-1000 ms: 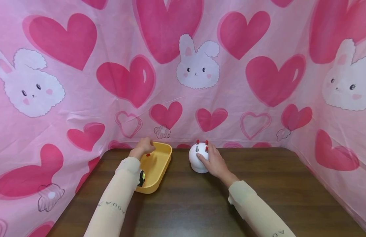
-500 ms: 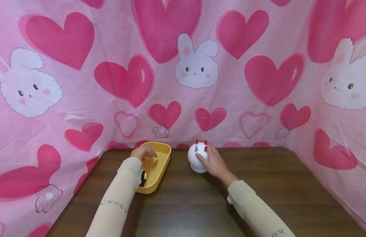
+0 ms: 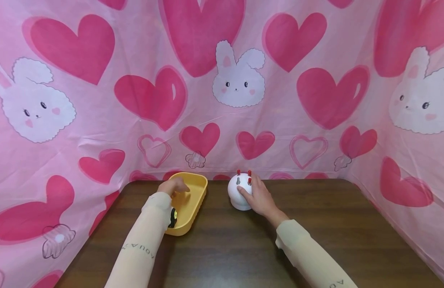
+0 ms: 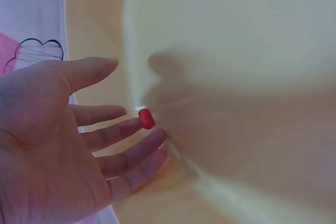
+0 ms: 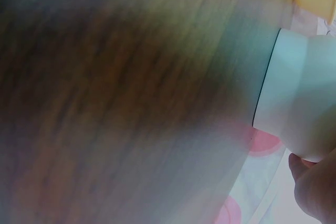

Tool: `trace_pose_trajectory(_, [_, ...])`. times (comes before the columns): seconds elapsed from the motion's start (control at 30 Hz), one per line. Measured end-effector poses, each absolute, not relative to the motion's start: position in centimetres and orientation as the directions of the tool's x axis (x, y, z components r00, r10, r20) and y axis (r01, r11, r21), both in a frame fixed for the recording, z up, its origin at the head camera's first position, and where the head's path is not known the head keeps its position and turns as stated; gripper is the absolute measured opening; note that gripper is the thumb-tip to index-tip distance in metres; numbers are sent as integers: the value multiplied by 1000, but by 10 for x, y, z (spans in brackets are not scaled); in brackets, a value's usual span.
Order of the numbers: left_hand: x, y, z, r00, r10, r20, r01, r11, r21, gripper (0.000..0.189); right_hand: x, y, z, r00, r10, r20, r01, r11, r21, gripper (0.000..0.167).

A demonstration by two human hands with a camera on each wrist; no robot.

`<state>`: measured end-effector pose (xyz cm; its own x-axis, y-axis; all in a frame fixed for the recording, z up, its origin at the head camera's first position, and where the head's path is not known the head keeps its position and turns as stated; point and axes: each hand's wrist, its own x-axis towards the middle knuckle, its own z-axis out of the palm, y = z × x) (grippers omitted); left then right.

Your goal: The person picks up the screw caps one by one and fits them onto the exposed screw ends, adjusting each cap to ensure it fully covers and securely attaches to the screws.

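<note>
My left hand (image 3: 173, 186) reaches into the yellow tray (image 3: 198, 182). In the left wrist view its fingers (image 4: 128, 161) are spread loosely, thumb apart. At the fingertips lies a small red piece (image 4: 146, 119) with a pale end, low in the tray; the hand hides it in the head view. My right hand (image 3: 261, 198) holds a white ball-shaped body (image 3: 236, 196) with a round base from its right side, thumb across the front. From its top stick several short pegs: red-capped pegs (image 3: 249, 181) and a bare grey peg (image 3: 238, 181).
Both things stand toward the back of a dark wooden table (image 3: 222, 252). A pink cloth (image 3: 279, 116) with hearts and rabbits hangs behind the table and along its sides. A black band with a yellow-green spot (image 3: 172, 218) shows at the left wrist.
My left hand has relaxed its bent fingers and shifted slightly; the red piece seen beside it one second ago is now hidden in the head view. The right hand keeps its hold.
</note>
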<state>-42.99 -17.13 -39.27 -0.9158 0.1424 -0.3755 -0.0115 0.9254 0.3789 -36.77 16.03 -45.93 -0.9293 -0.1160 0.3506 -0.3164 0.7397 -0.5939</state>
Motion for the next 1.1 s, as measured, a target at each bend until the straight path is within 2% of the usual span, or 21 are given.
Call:
trace_pose_trajectory(0.6, [-429,-174,-393,-903,103,-416,-77,916,393,13,-367,161,-458,-932,-115,345,-312,739,-597,95])
trace_pose_trajectory(0.87, [-429,-170,-391,-891,153,-427,15,951,309,35,-367,160,-459,-932,-114,345,-312,738,-598,94])
trace_pose_trajectory(1.1, [-430,-170,-393,-892,142,-428,25,963,267,32,-367,160,-459,-937,-110,332,-299,745,-597,94])
